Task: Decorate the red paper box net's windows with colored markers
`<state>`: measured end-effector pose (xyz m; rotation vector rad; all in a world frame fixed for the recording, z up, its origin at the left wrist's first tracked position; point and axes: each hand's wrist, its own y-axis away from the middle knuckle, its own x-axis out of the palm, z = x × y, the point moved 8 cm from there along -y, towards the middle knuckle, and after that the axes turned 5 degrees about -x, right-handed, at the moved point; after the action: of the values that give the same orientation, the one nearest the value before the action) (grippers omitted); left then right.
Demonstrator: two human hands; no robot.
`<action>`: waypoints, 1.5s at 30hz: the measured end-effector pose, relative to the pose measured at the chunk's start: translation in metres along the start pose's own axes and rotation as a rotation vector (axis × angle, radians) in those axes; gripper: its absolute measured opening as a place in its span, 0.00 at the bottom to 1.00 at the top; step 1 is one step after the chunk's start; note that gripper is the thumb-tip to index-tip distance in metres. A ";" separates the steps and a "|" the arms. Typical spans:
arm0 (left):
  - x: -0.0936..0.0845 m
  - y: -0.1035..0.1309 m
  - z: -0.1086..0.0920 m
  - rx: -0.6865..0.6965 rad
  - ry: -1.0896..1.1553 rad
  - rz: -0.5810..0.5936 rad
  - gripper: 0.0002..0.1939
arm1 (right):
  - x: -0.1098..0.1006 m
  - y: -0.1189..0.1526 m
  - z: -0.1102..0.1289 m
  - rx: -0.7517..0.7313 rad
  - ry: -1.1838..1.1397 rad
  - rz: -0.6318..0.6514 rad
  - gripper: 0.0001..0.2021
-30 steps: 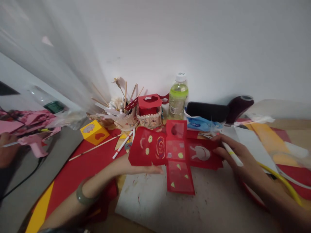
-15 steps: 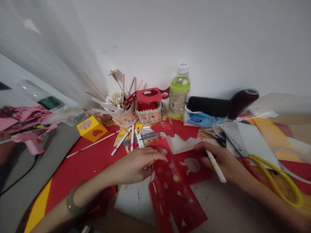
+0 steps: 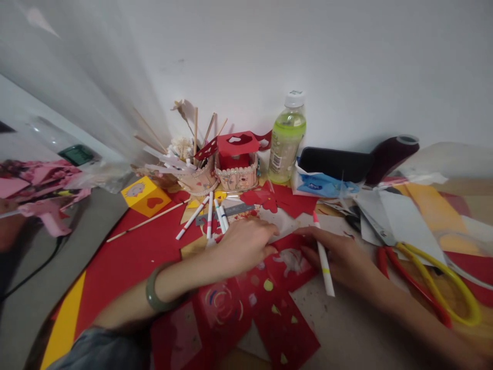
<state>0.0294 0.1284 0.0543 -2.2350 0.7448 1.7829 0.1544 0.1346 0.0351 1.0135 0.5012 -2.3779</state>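
Note:
My right hand (image 3: 341, 254) holds a white marker (image 3: 325, 267) with a pinkish-red end slanted between its fingers. Its fingertips also touch the right panel of a red paper cutout (image 3: 275, 298), beside a pale animal-like drawing (image 3: 290, 261). Across the cutout's upper part lies my left hand (image 3: 246, 244), fingers bent and closed at the paper; its exact hold is partly hidden. Yellow and pale shapes dot the middle of the cutout, and a swirl drawing (image 3: 223, 304) marks the panel below my left wrist.
Several capped markers (image 3: 210, 216) lie beyond my left hand. Behind stand decorated pots (image 3: 236, 177), a green drink bottle (image 3: 287, 144) and a tissue pack (image 3: 323, 184). Yellow-handled scissors (image 3: 435, 277) lie at right. A yellow box (image 3: 146, 198) and pink glue gun (image 3: 48, 216) are at left.
The red paper cutout has spread flatter and its swirl panel now shows. My left hand has moved right and slightly up; the marker in my right hand is more upright.

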 end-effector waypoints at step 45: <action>0.016 -0.009 0.001 -0.028 -0.120 0.082 0.07 | 0.030 0.008 0.004 0.205 -0.222 0.088 0.11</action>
<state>0.0351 0.1320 0.0371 -2.1205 0.8030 1.9572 0.1389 0.1169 0.0147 0.8226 0.1316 -2.4598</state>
